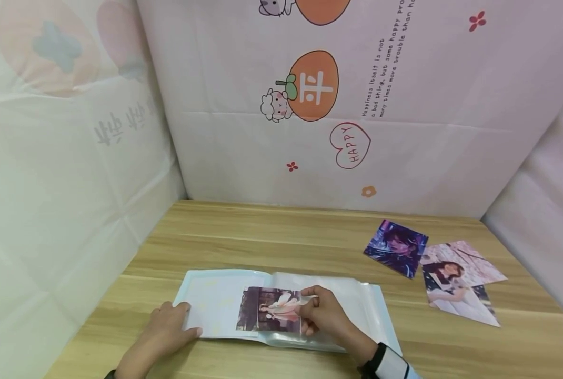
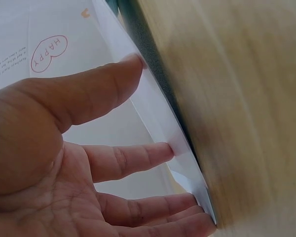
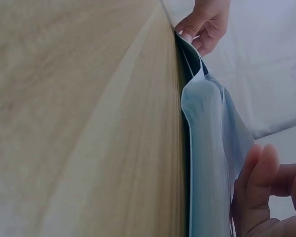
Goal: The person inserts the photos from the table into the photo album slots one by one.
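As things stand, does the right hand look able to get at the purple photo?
Probably yes: nothing visible stands between the right hand and the purple photo, which lies on the table. It pinches another photo over the album, so may need to release that first.

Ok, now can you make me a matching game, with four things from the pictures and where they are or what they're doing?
Things
1. HAPPY heart
2. right hand
3. album
4. left hand

Matches
A. lies open on the wooden table
B. touches the album's left edge
C. printed on the white cloth
D. pinches a photo

Right pairs: 1-C, 2-D, 3-A, 4-B
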{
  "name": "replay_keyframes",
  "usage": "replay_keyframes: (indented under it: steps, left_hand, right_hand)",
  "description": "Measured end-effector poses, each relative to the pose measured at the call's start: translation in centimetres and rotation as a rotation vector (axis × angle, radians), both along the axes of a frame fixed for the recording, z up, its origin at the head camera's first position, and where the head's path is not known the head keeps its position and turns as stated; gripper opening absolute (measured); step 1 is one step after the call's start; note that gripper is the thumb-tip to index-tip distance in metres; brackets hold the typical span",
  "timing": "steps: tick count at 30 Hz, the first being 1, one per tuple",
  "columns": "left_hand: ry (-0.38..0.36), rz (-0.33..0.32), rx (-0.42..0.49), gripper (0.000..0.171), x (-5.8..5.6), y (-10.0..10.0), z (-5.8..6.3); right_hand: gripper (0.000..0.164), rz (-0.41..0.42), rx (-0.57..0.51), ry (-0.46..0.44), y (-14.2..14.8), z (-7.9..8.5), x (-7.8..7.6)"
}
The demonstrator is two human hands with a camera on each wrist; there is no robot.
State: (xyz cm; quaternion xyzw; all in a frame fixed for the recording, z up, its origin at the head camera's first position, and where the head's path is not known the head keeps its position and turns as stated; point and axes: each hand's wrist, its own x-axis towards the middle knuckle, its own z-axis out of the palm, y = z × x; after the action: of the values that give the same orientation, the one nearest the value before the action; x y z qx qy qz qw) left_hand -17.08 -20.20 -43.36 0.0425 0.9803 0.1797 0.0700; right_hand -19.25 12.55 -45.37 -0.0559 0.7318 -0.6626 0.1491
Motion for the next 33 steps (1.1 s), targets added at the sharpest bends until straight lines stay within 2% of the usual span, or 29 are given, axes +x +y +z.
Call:
replay_keyframes:
  steps: [18,33]
  left_hand:
    - [0.023,-0.004,0.002,0.059,0.1,0.1,0.1]
    - [0.072,-0.012,0.012,0.058,0.2,0.0,-0.2]
  right_hand:
    - [0.055,0.063,0.007,0.034,-2.1,0.7,0.2]
    - [0.052,0.084,-0.017,0.035,-3.8,1.4,0.2]
